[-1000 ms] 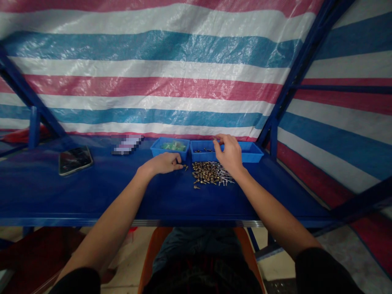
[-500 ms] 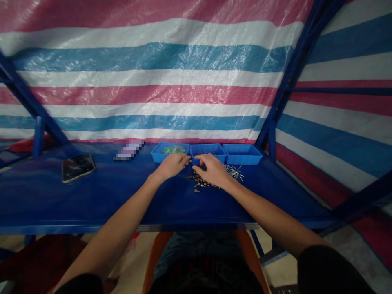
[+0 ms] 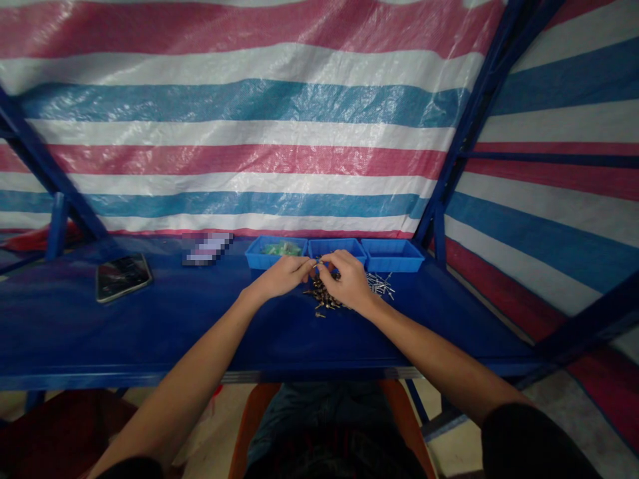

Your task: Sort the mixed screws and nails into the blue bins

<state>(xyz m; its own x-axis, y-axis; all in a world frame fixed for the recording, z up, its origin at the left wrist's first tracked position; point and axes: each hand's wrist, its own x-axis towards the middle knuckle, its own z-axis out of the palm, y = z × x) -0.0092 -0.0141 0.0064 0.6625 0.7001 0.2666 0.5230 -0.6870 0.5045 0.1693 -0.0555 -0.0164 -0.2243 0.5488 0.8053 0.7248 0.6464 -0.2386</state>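
An orange chair (image 3: 244,426) shows at bottom centre of the frame, below the front edge of the blue surface (image 3: 120,339). A loose brass-coloured part (image 3: 320,315) lies just below a heap of similar parts (image 3: 327,299) at frame centre. Above and partly over the heap, the left hand (image 3: 284,275) and right hand (image 3: 348,276) meet at the fingertips, both pinching a small brass-coloured piece (image 3: 316,265). Silver pins (image 3: 382,285) lie right of the right hand. A phone (image 3: 123,277) rests at left. Beyond, three blue trays stand in a row: left tray (image 3: 255,259) containing green items (image 3: 281,249), middle tray (image 3: 357,249), right tray (image 3: 397,265). Striped sheeting (image 3: 249,159) hangs behind.
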